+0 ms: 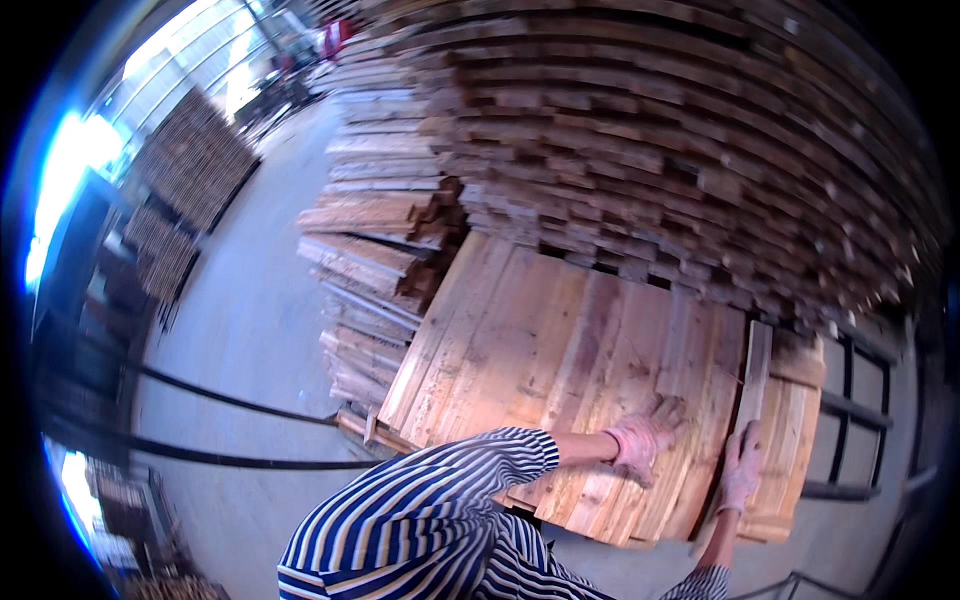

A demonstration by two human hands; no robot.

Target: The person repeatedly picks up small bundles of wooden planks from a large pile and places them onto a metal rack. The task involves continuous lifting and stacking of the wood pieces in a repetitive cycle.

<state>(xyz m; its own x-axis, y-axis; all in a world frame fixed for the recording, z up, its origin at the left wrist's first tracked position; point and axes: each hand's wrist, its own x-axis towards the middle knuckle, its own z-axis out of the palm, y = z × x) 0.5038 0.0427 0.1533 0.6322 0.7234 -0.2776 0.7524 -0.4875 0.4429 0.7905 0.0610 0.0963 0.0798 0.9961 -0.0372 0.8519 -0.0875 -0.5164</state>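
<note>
My left hand [645,440], in a pink work glove, lies flat with its fingers spread on a layer of side-by-side wooden planks [530,340]. To its right, my right hand [740,468], also gloved in pink, is closed around a narrow wooden board [757,370]. That board runs lengthwise beside the layer's right edge and looks tilted up on its side. A dark gap separates it from the last plank of the layer. Part of the board is hidden under my right hand.
A tall stack of timber [640,140] rises just beyond the planks. More loose boards [360,260] are piled on the left. At the right stands a dark metal frame [850,410]. Dark bars [240,400] cross the grey floor at left, with stacked wood [195,155] farther off.
</note>
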